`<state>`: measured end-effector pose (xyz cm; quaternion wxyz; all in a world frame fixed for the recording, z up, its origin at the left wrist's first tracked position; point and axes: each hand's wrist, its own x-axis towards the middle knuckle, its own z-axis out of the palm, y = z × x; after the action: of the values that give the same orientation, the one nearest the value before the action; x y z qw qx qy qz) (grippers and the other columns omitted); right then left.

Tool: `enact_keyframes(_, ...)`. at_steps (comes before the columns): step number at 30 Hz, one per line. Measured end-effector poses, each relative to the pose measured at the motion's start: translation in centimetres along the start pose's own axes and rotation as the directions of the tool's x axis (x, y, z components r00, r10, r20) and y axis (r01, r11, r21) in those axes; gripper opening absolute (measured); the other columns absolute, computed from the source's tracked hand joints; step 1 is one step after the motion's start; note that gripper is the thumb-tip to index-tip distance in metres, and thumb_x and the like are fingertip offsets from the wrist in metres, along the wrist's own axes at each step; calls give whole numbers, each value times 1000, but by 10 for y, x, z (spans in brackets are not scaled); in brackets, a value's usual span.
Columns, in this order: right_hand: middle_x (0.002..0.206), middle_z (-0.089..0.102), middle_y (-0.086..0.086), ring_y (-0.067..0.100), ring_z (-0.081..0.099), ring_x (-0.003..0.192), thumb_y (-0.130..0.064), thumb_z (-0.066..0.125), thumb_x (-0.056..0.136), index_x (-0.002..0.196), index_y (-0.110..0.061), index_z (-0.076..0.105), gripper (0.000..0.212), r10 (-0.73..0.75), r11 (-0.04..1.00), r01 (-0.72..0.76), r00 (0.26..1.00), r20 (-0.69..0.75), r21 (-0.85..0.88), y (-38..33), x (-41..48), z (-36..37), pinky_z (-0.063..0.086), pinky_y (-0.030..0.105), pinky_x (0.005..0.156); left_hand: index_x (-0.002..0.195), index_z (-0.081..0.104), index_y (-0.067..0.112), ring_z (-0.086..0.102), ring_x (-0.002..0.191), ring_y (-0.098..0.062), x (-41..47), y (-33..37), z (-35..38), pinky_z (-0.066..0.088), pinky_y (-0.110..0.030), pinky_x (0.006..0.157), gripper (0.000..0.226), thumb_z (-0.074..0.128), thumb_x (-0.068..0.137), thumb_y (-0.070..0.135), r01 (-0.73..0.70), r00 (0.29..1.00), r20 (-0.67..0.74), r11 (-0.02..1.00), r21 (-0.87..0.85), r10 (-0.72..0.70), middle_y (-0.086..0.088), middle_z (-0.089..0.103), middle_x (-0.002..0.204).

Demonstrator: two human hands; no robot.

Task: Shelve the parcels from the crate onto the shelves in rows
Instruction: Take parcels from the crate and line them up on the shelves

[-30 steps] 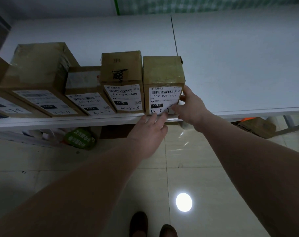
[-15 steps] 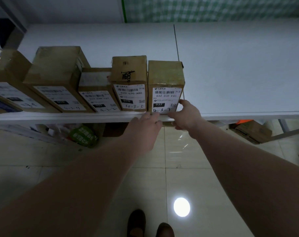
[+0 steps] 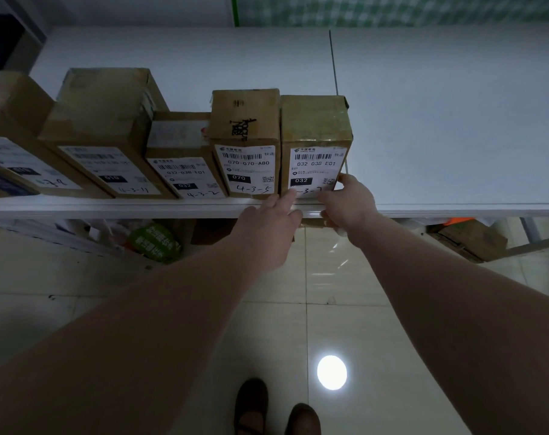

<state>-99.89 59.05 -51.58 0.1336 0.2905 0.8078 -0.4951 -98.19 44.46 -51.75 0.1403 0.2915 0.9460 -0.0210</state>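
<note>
Parcel [image 3: 315, 146] stood last in row on white shelf [image 3: 455, 136] | left hand [image 3: 267, 227] loosely open, fingertip pressed to label | right hand [image 3: 348, 199] open, thumb laid against corner, nothing gripped

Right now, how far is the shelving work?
Done: five boxes stand in a row on the shelf. In hand: the left hand and right hand touch the last box at the row's right end. What is left cannot be judged; the crate is out of view.

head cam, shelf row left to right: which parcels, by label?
Parcel cut off at the frame edge → parcel 4-3-11 → parcel 4-3-2 → parcel 070-070-A80 → parcel 032 038 E01, both hands at its base.
</note>
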Motion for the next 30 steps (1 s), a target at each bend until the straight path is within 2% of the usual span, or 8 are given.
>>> enact_keyframes(4, 113, 61, 11, 32, 66, 98, -17, 51, 96, 143, -14, 41, 48, 57, 998, -57, 998, 11, 19, 1, -5, -3, 57, 39, 76, 140, 39, 16, 31, 135, -25, -7, -1, -1, 46, -39, 91, 56, 55, 86, 11, -7, 1000, 5, 1000, -4, 7, -9, 26, 151)
enact_keyframes(8, 115, 61, 15, 30, 65, 95, -10, 53, 93, 145, -12, 39, 54, 134, 990, -136, 989, 56, 35, 8, -34, -6, 57, 37, 72, 133, 46, 17, 50, 107, -20, -38, -4, -6, 46, -30, 76, 47, 54, 87, 15, 26, 996, 84, 994, -107, -17, -3, 52, 119)
enact_keyframes(12, 97, 64, 12, 19, 58, 69, -6, 54, 92, 120, -7, 60, 29, 143, 986, -155, 975, 172, 61, 11, -89, -1, 48, 25, 55, 124, 55, 15, 57, 102, -18, -96, -10, -14, 49, -31, 87, 32, 50, 94, 22, 171, 968, 229, 936, -308, -101, -1, 59, 115)
enact_keyframes(16, 87, 66, 10, 22, 61, 69, -9, 60, 85, 105, -12, 67, 21, 70, 996, -57, 975, 212, -68, 6, -147, 7, 55, 35, 69, 109, 63, 18, 59, 103, -19, -161, -22, -29, 48, -32, 88, 22, 52, 91, 27, 330, 930, 284, 870, -366, -233, 1, 61, 108)
enact_keyframes(18, 85, 67, 7, 22, 63, 69, -10, 61, 82, 95, -17, 69, 17, 30, 996, -9, 972, 234, -91, -4, -177, 11, 55, 39, 74, 97, 64, 24, 60, 101, -19, -194, -27, -44, 49, -36, 90, 13, 56, 89, 30, 424, 902, 275, 805, -415, -333, 2, 64, 106)
enact_keyframes(22, 76, 62, 0, 16, 58, 58, -5, 60, 83, 80, -21, 64, 17, -44, 997, 63, 954, 295, -54, -27, -238, 20, 47, 31, 62, 94, 69, 25, 62, 98, -18, -260, -29, -79, 46, -27, 86, 11, 60, 89, 25, 528, 829, 206, 608, -593, -520, 0, 68, 101)
enact_keyframes(25, 74, 61, -1, 19, 59, 63, -5, 60, 83, 75, -23, 63, 20, -83, 992, 111, 938, 335, -65, -40, -285, 30, 48, 32, 65, 64, 58, 28, 59, 73, -11, -312, -29, -104, 43, -23, 67, 23, 59, 86, 22, 511, 779, 191, 428, -745, -597, -4, 67, 79)
enact_keyframes(30, 74, 63, -2, 21, 61, 70, -7, 60, 83, 73, -26, 62, 22, -134, 978, 184, 916, 379, -98, -53, -359, 59, 54, 38, 76, 62, 61, 24, 59, 64, -16, -404, -35, -114, 49, -26, 63, 19, 64, 81, 21, 495, 643, 241, 154, -855, -727, 6, 60, 62)
